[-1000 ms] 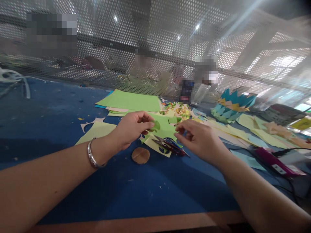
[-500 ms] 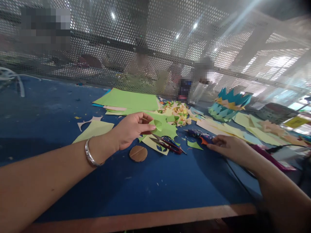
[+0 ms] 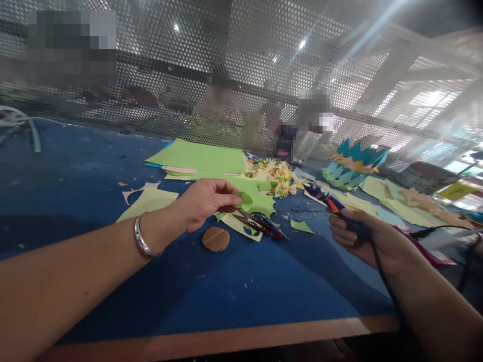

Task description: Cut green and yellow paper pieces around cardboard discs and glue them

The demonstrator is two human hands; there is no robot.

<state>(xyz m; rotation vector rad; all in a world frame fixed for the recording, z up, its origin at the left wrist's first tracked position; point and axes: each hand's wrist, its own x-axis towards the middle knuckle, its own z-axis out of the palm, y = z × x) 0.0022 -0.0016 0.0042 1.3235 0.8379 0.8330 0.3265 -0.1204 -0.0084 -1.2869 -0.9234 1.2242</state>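
Between thumb and fingers, my left hand (image 3: 211,203) pinches a small green paper piece (image 3: 246,200) above the table. My right hand (image 3: 356,232) is wrapped round the handle of a dark blue glue gun (image 3: 320,193) with an orange trigger, its nozzle pointing up and left and its cord running down past the wrist. Below my left hand lies a brown cardboard disc (image 3: 216,239). Scissors (image 3: 260,223) with dark red handles rest on a pale yellow cut scrap (image 3: 232,221), in front of a green sheet with scalloped edges (image 3: 260,201).
Green sheets (image 3: 204,156) are stacked at the back, beside a heap of curled paper pieces (image 3: 277,176). A teal and yellow paper crown (image 3: 356,161) stands back right, near strips of paper. A perforated metal screen (image 3: 169,65) borders the table; people are visible beyond it.
My right hand has taken hold of the glue gun and lifted it off the table, its nozzle now raised. My left hand stays nearly in place, with the green paper turned slightly.
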